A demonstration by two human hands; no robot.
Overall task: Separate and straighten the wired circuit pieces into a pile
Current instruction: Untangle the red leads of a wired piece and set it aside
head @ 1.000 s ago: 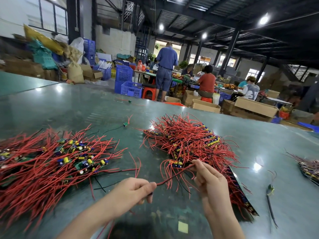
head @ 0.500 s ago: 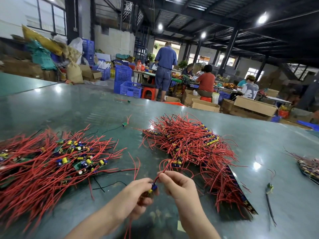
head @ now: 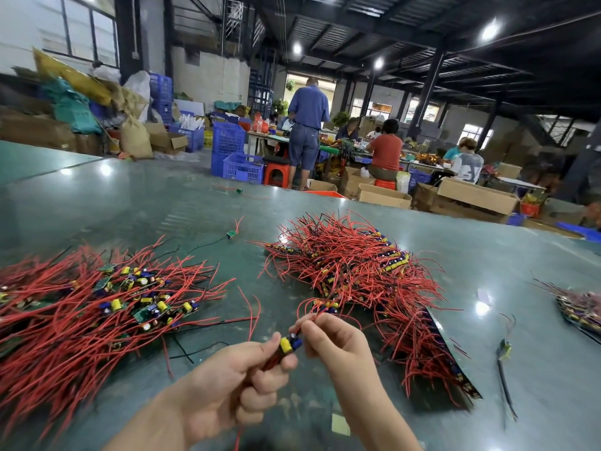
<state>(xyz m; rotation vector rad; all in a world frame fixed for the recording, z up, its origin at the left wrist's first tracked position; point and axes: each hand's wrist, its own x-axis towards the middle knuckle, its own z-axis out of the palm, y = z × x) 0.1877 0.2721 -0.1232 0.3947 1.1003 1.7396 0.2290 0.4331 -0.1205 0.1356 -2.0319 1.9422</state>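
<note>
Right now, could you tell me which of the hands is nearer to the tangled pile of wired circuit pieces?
Right. The right hand sits at the tangled pile's near edge; the left hand is further left.

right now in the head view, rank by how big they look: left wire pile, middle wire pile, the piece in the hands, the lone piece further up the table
1. Left wire pile, though it lies nearer the camera than the next
2. Middle wire pile
3. Held piece
4. Lone piece, smallest, but it lies farther off

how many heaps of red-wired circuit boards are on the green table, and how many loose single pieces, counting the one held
Heaps of red-wired circuit boards: 3 (left, middle, right edge)
Loose single wired pieces on the green table: 3 ()
Held piece: 1
Total: 7
</note>
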